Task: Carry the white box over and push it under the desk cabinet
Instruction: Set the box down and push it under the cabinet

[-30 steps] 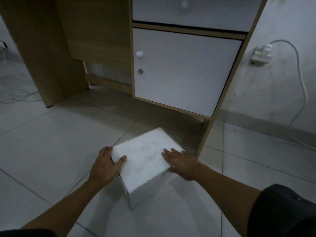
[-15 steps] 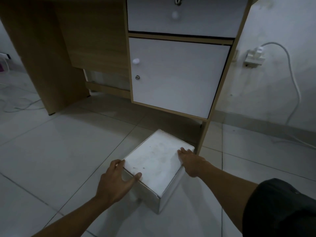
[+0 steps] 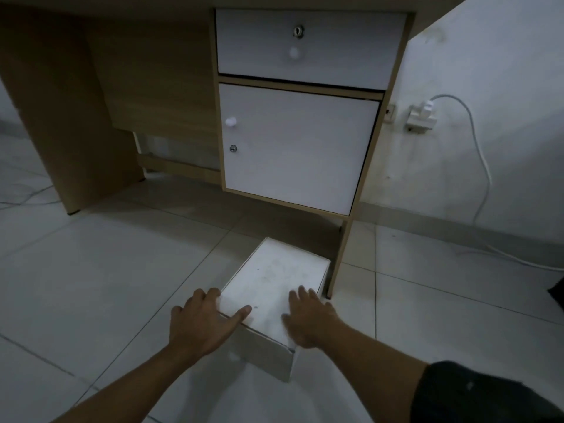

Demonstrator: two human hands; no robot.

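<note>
The box (image 3: pixel 276 288) has turned since a second ago: its long side now points at the gap under the cabinet (image 3: pixel 300 148), and its far end sits nearer the desk leg (image 3: pixel 341 254). It rests on the tiled floor (image 3: pixel 106 270), still in front of the cabinet, not under it. The left hand (image 3: pixel 204 323) has slid to the near left corner, fingers spread, thumb on the lid. The right hand (image 3: pixel 311 319) lies flat on the near right edge, fingers spread. The box is closed; the drawer (image 3: pixel 308 47) and door are shut.
</note>
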